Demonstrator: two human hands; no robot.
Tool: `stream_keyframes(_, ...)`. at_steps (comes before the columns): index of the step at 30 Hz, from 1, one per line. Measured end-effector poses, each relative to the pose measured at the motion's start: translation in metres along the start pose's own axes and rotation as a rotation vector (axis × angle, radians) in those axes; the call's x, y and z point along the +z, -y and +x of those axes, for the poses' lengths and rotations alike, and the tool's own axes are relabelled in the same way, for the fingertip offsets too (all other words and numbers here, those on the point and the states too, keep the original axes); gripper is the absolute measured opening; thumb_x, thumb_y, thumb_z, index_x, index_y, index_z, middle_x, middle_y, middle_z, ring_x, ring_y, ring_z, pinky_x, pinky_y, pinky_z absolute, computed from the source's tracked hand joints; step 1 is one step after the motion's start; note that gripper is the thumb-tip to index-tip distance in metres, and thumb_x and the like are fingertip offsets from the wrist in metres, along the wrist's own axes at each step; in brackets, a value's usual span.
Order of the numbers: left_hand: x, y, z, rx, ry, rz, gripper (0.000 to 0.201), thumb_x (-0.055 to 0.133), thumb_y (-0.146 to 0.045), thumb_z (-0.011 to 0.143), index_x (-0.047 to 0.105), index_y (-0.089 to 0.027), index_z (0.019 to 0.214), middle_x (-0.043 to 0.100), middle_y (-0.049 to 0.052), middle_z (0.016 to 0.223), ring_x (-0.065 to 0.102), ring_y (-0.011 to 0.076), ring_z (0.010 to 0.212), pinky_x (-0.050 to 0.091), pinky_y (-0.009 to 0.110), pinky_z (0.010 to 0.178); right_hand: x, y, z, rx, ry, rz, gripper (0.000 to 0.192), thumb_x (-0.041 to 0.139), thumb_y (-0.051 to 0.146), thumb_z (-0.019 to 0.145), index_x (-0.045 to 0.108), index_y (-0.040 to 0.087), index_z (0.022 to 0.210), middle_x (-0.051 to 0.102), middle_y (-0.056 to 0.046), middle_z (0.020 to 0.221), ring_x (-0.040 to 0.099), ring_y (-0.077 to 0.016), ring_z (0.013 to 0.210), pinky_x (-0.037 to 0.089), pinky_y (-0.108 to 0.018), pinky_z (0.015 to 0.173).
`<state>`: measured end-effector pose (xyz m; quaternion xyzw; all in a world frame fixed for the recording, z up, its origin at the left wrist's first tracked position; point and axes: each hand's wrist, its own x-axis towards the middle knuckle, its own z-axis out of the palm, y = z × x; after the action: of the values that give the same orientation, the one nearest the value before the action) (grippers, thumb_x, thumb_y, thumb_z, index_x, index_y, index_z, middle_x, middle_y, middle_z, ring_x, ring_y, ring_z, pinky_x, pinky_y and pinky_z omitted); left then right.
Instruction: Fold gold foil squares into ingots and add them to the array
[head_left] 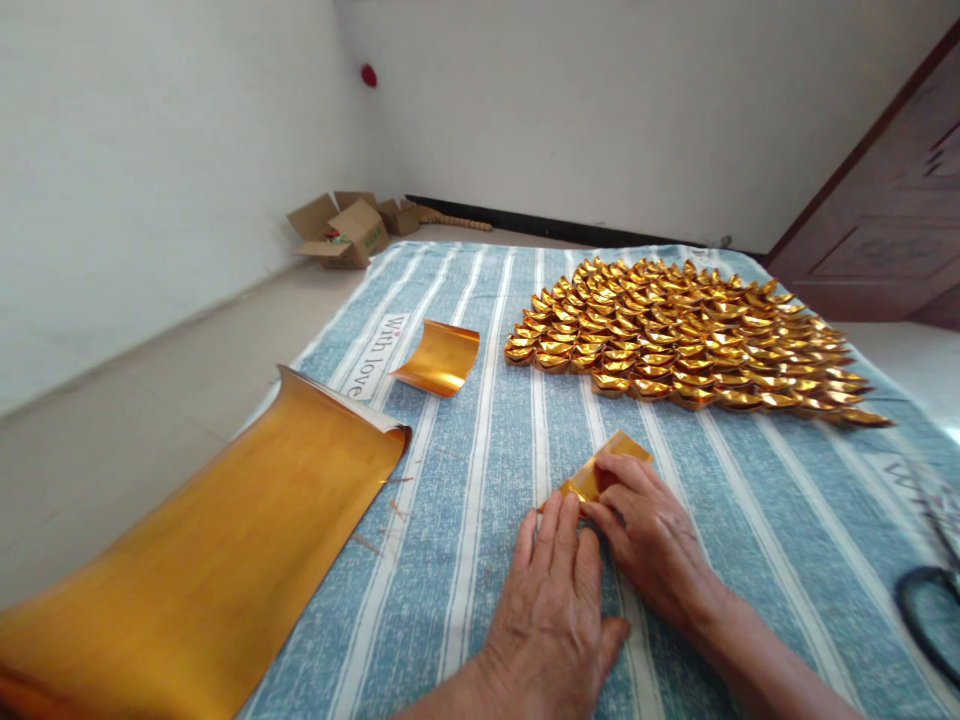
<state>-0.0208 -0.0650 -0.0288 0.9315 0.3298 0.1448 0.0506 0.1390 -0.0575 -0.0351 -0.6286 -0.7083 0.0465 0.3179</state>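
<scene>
A small piece of gold foil paper (pixel 624 448), partly folded, lies on the striped cloth in front of me. My left hand (pixel 551 590) rests flat over its near left end, fingers stretched out and pressing down. Curled over the right side of the same piece, my right hand (pixel 649 520) pinches its near edge with thumb and fingers. The fingers of both hands hide part of the folded edge. Farther left, a loose square of gold foil paper (pixel 442 358) sits with its sides curling up.
A large curled gold foil sheet (pixel 180 540) covers the left side of the striped tablecloth (pixel 465 500). Many folded gold foil ingots (pixel 675 340) stand in rows at the back right. Black-handled scissors (pixel 926 600) lie at the right edge. Cardboard boxes (pixel 356 235) stand on the floor beyond.
</scene>
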Motion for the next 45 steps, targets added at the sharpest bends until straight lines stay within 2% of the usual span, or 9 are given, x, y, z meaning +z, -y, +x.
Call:
stream_keyframes(8,-0.001,0.000,0.000,-0.006,0.026,0.025,0.063,0.057,-0.050,0.083,0.047,-0.005,0.126,0.048,0.025,0.135,0.039,0.0379,0.131,0.040,0.053,0.103,0.001,-0.003,-0.002,0.009,0.009,0.016,0.026,0.047,0.018,0.089,0.055,0.018,0.064,0.059,-0.013,0.110,0.053,-0.0256,0.103,0.048,-0.046,0.089)
stream_keyframes(15,0.000,-0.001,0.001,-0.010,0.033,0.016,0.063,0.055,-0.049,0.085,0.044,-0.004,0.128,0.046,0.025,0.136,0.036,0.0376,0.132,0.039,0.053,0.104,0.002,-0.002,-0.003,0.052,0.014,0.040,0.026,0.050,0.019,0.088,0.053,0.018,0.062,0.060,-0.012,0.111,0.054,-0.0258,0.102,0.049,-0.045,0.086)
stream_keyframes(23,-0.001,-0.003,0.000,0.001,0.021,0.066,0.065,0.054,-0.051,0.085,0.044,-0.003,0.128,0.047,0.026,0.136,0.038,0.0383,0.130,0.041,0.053,0.102,0.004,-0.003,-0.004,0.023,0.018,0.010,0.026,0.049,0.019,0.090,0.054,0.018,0.064,0.059,-0.012,0.111,0.053,-0.0254,0.105,0.047,-0.045,0.092)
stream_keyframes(31,-0.002,-0.002,0.002,-0.020,0.086,0.060,0.069,0.052,-0.053,0.086,0.041,-0.003,0.133,0.042,0.025,0.140,0.033,0.0372,0.134,0.038,0.053,0.105,0.003,-0.003,-0.005,0.020,0.002,0.020,0.026,0.047,0.019,0.090,0.050,0.019,0.064,0.059,-0.011,0.108,0.053,-0.0243,0.103,0.048,-0.043,0.089)
stream_keyframes(38,-0.002,-0.001,0.000,-0.037,0.117,0.037,0.072,0.050,-0.053,0.087,0.036,-0.003,0.137,0.036,0.023,0.145,0.029,0.0359,0.136,0.035,0.054,0.107,0.004,-0.003,-0.004,-0.059,-0.035,-0.033,0.020,0.045,0.020,0.093,0.056,0.018,0.076,0.059,-0.011,0.103,0.054,-0.0240,0.099,0.049,-0.042,0.085)
stream_keyframes(45,-0.010,0.002,0.005,-0.070,0.199,-0.017,0.071,0.050,-0.051,0.087,0.033,-0.008,0.140,0.035,0.019,0.147,0.030,0.0340,0.136,0.031,0.057,0.108,0.007,-0.005,-0.004,-0.084,-0.023,-0.051,0.023,0.043,0.017,0.092,0.056,0.017,0.072,0.057,-0.012,0.107,0.053,-0.0245,0.103,0.048,-0.042,0.089)
